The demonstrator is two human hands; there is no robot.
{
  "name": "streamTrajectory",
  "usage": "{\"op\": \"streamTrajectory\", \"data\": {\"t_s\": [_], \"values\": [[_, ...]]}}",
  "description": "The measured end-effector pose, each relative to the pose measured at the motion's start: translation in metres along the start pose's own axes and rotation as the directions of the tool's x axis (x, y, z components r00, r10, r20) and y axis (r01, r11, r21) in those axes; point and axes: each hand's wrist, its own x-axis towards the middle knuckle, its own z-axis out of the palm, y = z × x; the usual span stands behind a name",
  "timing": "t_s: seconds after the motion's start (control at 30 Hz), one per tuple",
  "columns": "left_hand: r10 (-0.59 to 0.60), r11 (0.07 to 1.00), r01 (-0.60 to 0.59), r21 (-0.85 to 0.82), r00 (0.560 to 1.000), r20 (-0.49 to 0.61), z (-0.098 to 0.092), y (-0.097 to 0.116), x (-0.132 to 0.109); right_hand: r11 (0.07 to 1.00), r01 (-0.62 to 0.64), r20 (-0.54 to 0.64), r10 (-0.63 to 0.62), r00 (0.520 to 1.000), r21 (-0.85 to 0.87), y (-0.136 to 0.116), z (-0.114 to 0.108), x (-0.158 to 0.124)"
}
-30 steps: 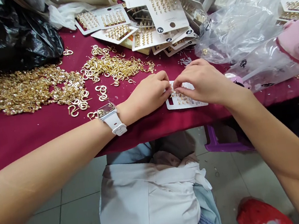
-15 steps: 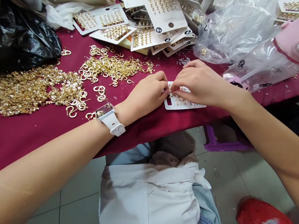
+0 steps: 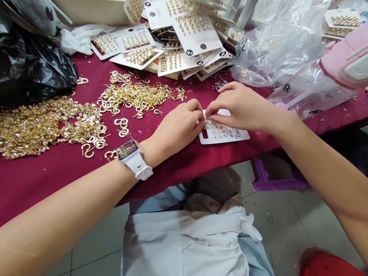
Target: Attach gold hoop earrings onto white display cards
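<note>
Card (image 3: 226, 137) lies beneath right hand (image 3: 241, 108).

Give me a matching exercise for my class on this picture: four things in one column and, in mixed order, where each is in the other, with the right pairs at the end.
Things
1. Watch
2. Single card
3. Black plastic bag
4. Pile of cards

Places
A. Upper left of the picture
B. Where the left hand and the right hand nearly meet
C. Upper middle of the picture
D. Around the left wrist

Right pairs: 1-D, 2-B, 3-A, 4-C
</note>
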Motion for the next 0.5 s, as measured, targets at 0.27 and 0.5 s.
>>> {"op": "streamTrajectory", "data": {"t_s": [0.27, 0.5], "values": [[0.014, 0.999, -0.014, -0.04, 1.0, 0.001, 0.001, -0.001, 0.0, 0.999, -0.018, 0.078, 0.022, 0.997, -0.042, -0.01, -0.007, 0.001], [0.033, 0.999, -0.033, -0.02, 0.999, 0.016, 0.0, 0.0, -0.002, 0.999, -0.042, 0.15, 0.038, 0.988, 0.023, -0.01, -0.012, 0.0]]}}
